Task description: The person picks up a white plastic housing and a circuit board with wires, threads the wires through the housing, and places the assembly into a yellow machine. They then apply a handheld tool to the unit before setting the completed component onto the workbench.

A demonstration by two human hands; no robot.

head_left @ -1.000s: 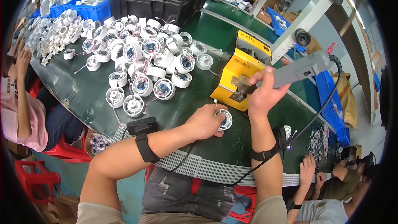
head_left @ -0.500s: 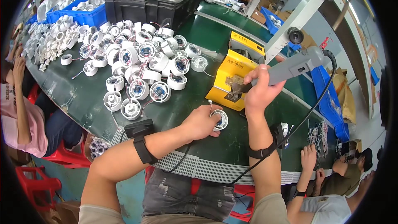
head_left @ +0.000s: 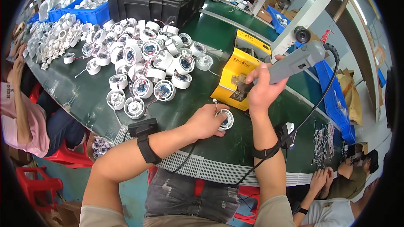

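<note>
My left hand [head_left: 203, 122] grips a small round white housing [head_left: 229, 125] with a blue circuit board inside, low over the green table; a thin wire with a white plug sticks up beside the fingers. My right hand [head_left: 263, 90] is wrapped round a grey corded electric screwdriver [head_left: 292, 65]. The driver's front end is at the metal front of a yellow screw feeder [head_left: 229, 69]; its bit cannot be made out there. Left of the feeder lies a pile of similar white housings [head_left: 162, 61], many with blue boards and loose wires.
A black bin [head_left: 155, 10] and a blue crate [head_left: 90, 13] of white parts stand behind the pile. The screwdriver's black cable [head_left: 313, 115] crosses my right forearm. Wire bundles [head_left: 323, 145] lie at the right. Co-workers sit on both sides, another across the table.
Both my hands keep their holds, with the screwdriver still at the feeder. The view has shifted slightly. At the right, a co-worker's hands have come together near the table edge.
</note>
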